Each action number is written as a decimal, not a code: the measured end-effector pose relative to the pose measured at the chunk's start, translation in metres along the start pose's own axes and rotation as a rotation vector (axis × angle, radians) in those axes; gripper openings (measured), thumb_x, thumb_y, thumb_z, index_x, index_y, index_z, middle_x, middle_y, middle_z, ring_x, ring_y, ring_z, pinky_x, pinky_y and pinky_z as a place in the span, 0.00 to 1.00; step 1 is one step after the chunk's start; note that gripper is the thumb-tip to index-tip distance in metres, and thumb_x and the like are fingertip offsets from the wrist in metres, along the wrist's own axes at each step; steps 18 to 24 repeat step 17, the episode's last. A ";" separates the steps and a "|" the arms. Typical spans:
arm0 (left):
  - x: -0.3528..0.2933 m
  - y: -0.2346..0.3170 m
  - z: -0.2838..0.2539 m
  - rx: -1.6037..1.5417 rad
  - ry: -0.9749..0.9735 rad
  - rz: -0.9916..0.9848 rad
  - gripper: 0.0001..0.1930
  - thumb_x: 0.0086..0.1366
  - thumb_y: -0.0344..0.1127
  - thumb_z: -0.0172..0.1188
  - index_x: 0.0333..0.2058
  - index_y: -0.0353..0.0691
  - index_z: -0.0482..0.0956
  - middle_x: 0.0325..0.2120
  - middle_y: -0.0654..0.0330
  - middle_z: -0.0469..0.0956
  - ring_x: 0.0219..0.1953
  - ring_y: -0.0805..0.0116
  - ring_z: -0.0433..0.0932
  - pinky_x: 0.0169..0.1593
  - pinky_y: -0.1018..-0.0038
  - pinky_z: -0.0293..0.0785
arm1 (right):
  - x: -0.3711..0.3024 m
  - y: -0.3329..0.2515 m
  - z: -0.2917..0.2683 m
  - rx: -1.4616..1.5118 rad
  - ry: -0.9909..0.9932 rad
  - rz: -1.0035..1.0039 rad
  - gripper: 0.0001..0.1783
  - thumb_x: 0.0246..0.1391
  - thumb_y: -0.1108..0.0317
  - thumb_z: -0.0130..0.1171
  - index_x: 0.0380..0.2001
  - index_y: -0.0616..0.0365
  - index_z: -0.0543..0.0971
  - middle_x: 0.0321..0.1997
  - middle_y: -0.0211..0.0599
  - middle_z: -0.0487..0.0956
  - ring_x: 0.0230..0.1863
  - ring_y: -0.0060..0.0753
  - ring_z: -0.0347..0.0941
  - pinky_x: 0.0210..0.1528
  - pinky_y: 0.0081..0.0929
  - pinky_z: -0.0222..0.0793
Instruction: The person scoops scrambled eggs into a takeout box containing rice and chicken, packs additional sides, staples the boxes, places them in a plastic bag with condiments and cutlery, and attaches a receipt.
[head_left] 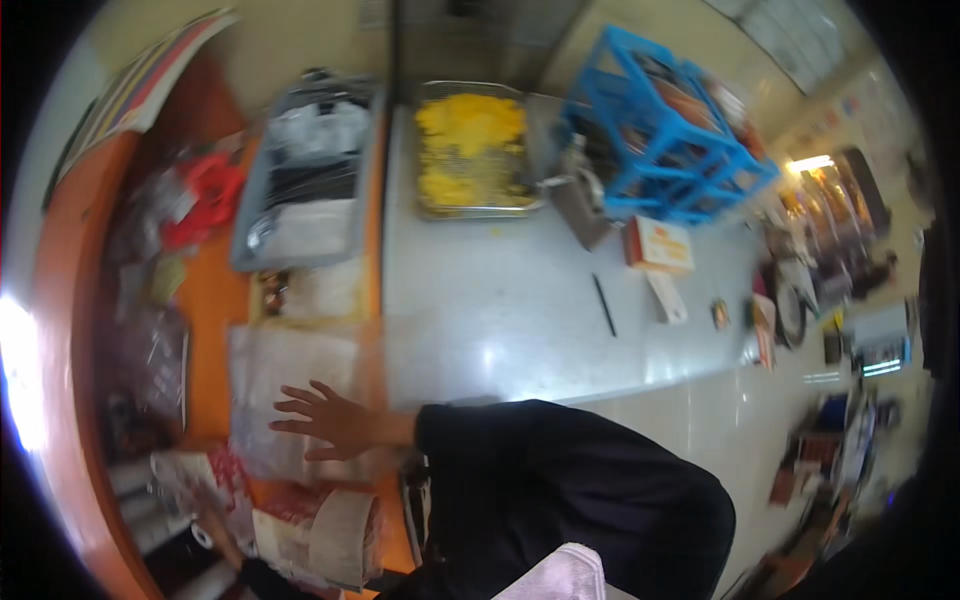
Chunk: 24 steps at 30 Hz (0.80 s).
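Observation:
My right hand (328,420) reaches in from the right with its fingers spread, over a stack of whitish, translucent plastic sheets or bags (290,350). Nothing is in its grasp; whether the palm touches the stack is unclear. At the lower left, my left hand (212,522) is blurred against a white and red plastic packet (228,478), and its grip on the packet does not show. Close by lies a bundle of folded paper bags (345,535), beige with red print. Both hands are over an orange counter (208,375).
A grey bin (245,215) of plastic bags stands beyond the sheets. On the metal table (480,310) are a tray of yellow crumbly food (475,125), a blue plastic rack (650,130), an orange and white box (660,245) and a black stick (604,305). A red bag (208,195) lies far left.

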<state>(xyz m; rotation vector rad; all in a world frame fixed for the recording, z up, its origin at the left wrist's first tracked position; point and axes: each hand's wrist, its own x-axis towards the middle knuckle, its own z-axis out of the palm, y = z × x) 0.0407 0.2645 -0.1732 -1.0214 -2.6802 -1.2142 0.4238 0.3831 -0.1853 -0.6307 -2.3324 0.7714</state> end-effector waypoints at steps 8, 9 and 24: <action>-0.128 0.199 -0.087 -0.193 -0.176 0.411 0.20 0.70 0.41 0.44 0.49 0.33 0.76 0.45 0.52 0.78 0.43 0.60 0.77 0.50 0.66 0.72 | -0.278 0.015 -0.196 -0.281 0.835 0.555 0.17 0.51 0.72 0.62 0.46 0.59 0.76 0.43 0.45 0.77 0.45 0.49 0.72 0.49 0.39 0.69; -0.145 0.218 -0.092 -0.243 -0.312 0.415 0.20 0.69 0.42 0.44 0.50 0.33 0.75 0.45 0.52 0.77 0.43 0.60 0.77 0.50 0.66 0.72 | -0.315 0.016 -0.214 -0.399 0.956 0.635 0.14 0.53 0.74 0.60 0.44 0.59 0.76 0.42 0.45 0.77 0.42 0.47 0.73 0.45 0.35 0.71; -0.384 0.421 0.091 -0.492 -1.148 0.399 0.14 0.70 0.39 0.50 0.38 0.35 0.81 0.38 0.55 0.80 0.39 0.65 0.79 0.48 0.73 0.73 | -0.546 -0.001 -0.321 -0.552 1.648 1.065 0.10 0.61 0.72 0.52 0.45 0.58 0.77 0.45 0.37 0.75 0.44 0.33 0.73 0.39 0.24 0.71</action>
